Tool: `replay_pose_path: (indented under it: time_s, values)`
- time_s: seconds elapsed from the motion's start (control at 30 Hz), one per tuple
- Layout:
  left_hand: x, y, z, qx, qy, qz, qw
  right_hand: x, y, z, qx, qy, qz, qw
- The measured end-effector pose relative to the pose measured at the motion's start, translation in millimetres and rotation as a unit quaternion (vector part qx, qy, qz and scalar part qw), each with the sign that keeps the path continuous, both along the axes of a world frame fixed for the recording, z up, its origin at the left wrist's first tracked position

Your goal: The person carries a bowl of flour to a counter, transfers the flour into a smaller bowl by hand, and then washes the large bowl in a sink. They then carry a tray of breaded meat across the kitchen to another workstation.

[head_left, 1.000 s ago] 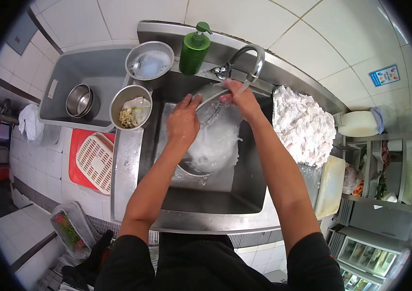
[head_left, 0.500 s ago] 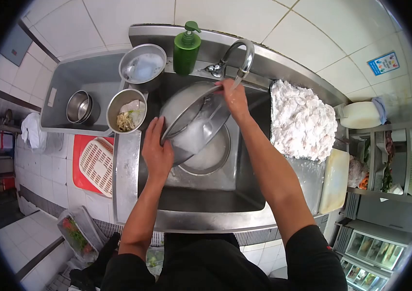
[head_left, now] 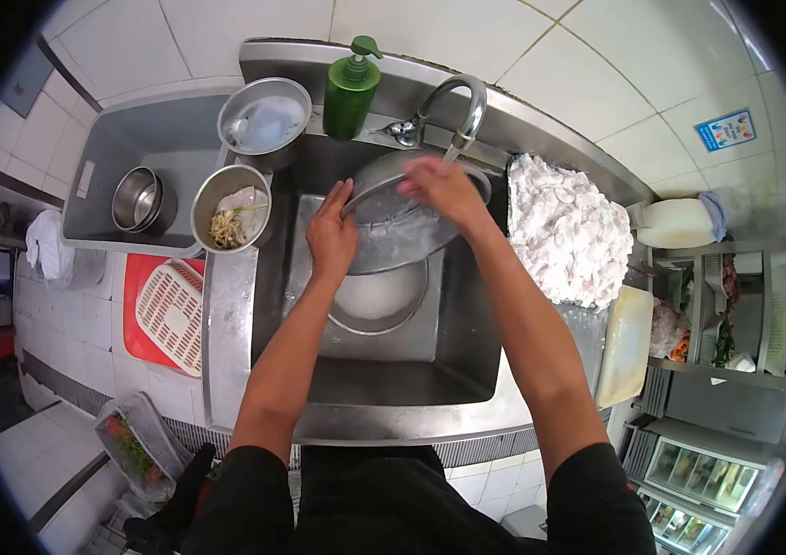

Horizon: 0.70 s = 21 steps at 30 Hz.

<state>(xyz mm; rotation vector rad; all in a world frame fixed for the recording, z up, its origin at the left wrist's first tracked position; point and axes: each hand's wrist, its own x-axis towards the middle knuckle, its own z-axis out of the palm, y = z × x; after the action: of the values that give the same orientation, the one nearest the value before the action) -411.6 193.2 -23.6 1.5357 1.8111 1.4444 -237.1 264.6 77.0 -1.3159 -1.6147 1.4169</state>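
A large metal bowl point(head_left: 402, 248) is tilted up over the sink, below the faucet point(head_left: 467, 111). My left hand point(head_left: 331, 236) supports it at the left rim, fingers laid along the outside. At the bowl's far side is my right hand point(head_left: 448, 192), its fingers curled and smeared by motion, overlapping the rim under the spout. Beneath the tilted bowl, a second round metal bowl point(head_left: 376, 326) with cloudy water sits on the sink floor point(head_left: 383, 347).
A green pump bottle point(head_left: 351, 92) stands behind the sink. To the left are a bowl of suds point(head_left: 265, 116), a bowl with food scraps point(head_left: 231, 208) and a grey tub point(head_left: 101, 208) holding small pots. A white lumpy mass point(head_left: 569, 231) covers the right counter.
The large bowl has tipped so its inside faces me less, and water no longer pours into the lower bowl. My left hand has moved up and right; the right hand blurs near the spout.
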Motion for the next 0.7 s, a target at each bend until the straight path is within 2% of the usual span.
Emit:
replay_pose_path:
  time_s: [0.03, 0.07, 0.13, 0.17, 0.2, 0.23, 0.27, 0.3, 0.33, 0.37, 0.4, 0.47, 0.53, 0.57, 0.6, 0.63, 0.67, 0.7]
  values:
    - [5, 3, 2, 0.000, -0.001, -0.002, 1.000, -9, -6, 12, -0.070, 0.031, 0.061, 0.995]
    - [10, 6, 4, -0.019, -0.010, -0.026, 0.999, -12, -6, 15, -0.070, 0.030, 0.060, 0.995]
    - [17, 15, 3, -0.036, -0.018, -0.047, 0.998, -18, 0, 20, -0.063, 0.038, -0.030, 0.997]
    - [22, 21, -1, 0.002, 0.039, -0.053, 0.998, -19, -1, 24, -0.061, 0.039, -0.028, 0.997]
    - [27, 28, -7, 0.039, 0.096, -0.058, 0.993, -19, -5, 29, -0.101, 0.072, 0.026, 0.992]
    - [34, 38, -18, 0.040, 0.097, -0.057, 0.993, -19, -7, 33, -0.142, 0.104, 0.080, 0.981]
    - [43, 49, -30, 0.049, -0.136, -0.116, 0.983, -18, -6, 32, -0.141, 0.103, 0.082, 0.981]
    - [50, 55, -34, 0.057, -0.362, -0.169, 0.915, -17, -5, 27, -0.109, 0.065, 0.072, 0.989]
    - [50, 52, -10, 0.058, -0.362, -0.166, 0.915, -16, -5, 26, -0.077, 0.027, 0.062, 0.995]
    - [49, 52, 16, -0.022, -0.103, -0.146, 0.984, -14, -4, 28, -0.077, 0.026, 0.065, 0.995]
    - [45, 52, 34, -0.101, 0.164, -0.114, 0.975, -12, -3, 32, -0.113, 0.064, 0.052, 0.990]
    - [42, 55, 30, -0.055, 0.140, -0.086, 0.985, -12, -2, 35, -0.151, 0.101, 0.038, 0.983]
    - [40, 51, 40, -0.009, 0.114, -0.063, 0.991, -8, 0, 34, -0.080, 0.026, -0.009, 0.996]
    - [34, 47, 52, -0.023, 0.194, -0.079, 0.978, -6, 2, 33, -0.080, 0.027, -0.010, 0.996]
    - [27, 43, 68, -0.036, 0.274, -0.094, 0.957, -2, 5, 30, 0.000, -0.038, -0.030, 0.999]
    - [21, 40, 76, -0.036, 0.277, -0.095, 0.956, 0, 6, 30, 0.078, -0.102, -0.050, 0.990]
    - [15, 37, 83, -0.060, 0.301, -0.082, 0.948, 1, 5, 30, 0.077, -0.099, -0.052, 0.991]
    - [8, 33, 91, -0.085, 0.326, -0.069, 0.939, 0, 3, 33, 0.089, -0.143, -0.066, 0.983]
